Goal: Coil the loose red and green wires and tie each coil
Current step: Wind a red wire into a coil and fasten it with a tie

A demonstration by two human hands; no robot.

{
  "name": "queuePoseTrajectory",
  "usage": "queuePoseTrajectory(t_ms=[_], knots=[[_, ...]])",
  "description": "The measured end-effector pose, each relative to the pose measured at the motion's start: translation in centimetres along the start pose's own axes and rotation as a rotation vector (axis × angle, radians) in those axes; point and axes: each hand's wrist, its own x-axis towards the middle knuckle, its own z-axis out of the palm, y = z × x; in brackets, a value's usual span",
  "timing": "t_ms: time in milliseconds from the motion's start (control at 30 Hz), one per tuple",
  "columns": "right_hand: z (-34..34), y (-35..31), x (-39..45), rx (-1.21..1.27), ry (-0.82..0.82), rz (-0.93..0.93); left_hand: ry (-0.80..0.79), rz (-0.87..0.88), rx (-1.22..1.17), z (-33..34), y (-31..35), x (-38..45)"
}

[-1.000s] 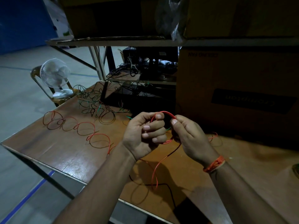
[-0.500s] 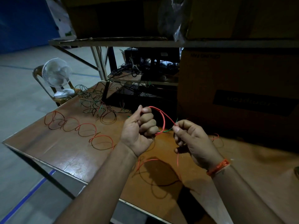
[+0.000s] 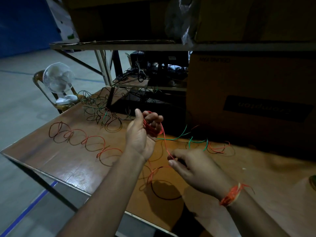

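Right hand (image 3: 189, 165) dropped below left hand (image 3: 145, 132), pinching springy, light red wire (image 3: 165, 141); left clamps the coil (image 3: 151, 129).

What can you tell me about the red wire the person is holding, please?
The red wire is thin, flexible and plastic-coated. Several loops of it are bunched in the raised left hand. From there one strand runs down to the right hand, pinched in its fingers. The slack curls loosely on the wooden table below.
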Motion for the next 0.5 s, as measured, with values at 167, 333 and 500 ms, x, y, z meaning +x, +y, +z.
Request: queuePoseTrajectory(t_ms=[167, 333, 500], knots=[[-0.9, -1.4, -0.2, -0.005, 0.068, -0.133, -0.104, 0.098, 0.145, -0.3, -1.1, -0.1], [-2.2, -2.2, 0.0, 0.223, 0.198, -0.200, -0.217, 0.203, 0.504, -1.2, -1.7, -0.3], [-3.6, -2.7, 0.1, 0.413, 0.255, -0.211, -0.306, 0.299, 0.797, -1.5, -1.4, -1.1]])
